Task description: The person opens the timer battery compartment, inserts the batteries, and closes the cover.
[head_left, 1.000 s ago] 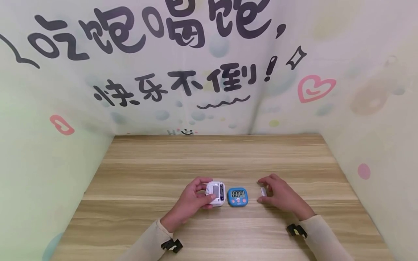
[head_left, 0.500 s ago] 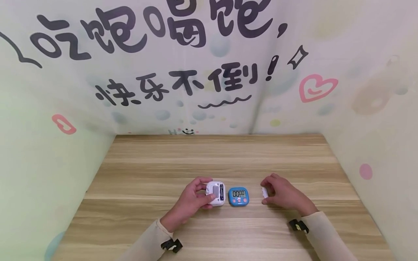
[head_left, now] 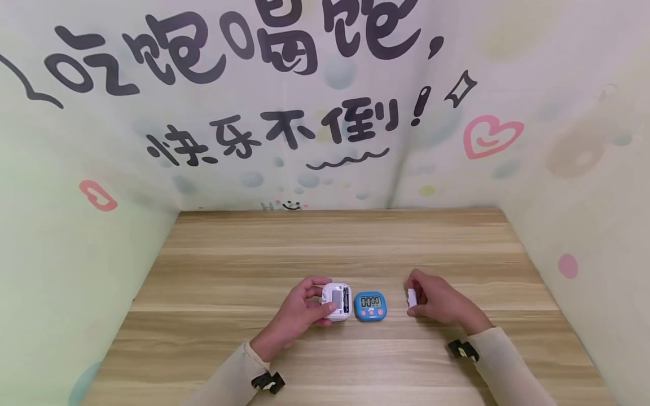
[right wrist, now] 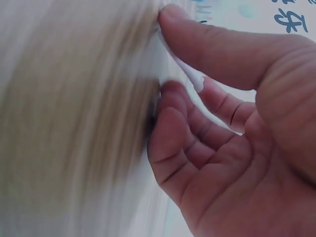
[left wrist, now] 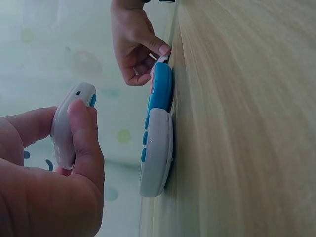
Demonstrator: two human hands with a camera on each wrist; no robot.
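Observation:
My left hand [head_left: 299,307] holds a white digital timer [head_left: 332,293] above the table, its back facing up. A dark battery [head_left: 347,300] lies in the uncovered slot on that back. Under it, in the left wrist view, a second white timer [left wrist: 157,153] with blue buttons lies on the table; the head view hides it. Beside that lies a blue timer [head_left: 370,305], its display reading 00:00. To the right, my right hand [head_left: 442,299] pinches a small white plastic piece [head_left: 412,298], like a battery cover, between thumb and fingers, close to the tabletop.
The wood-grain table [head_left: 325,242] is bounded by a printed wall [head_left: 284,180] at the back and pale walls at both sides. The right wrist view is partly blurred.
My right hand has moved slightly right and closed its fingers and thumb more tightly on the white piece, which has turned a little. The left hand and timers stay nearly still.

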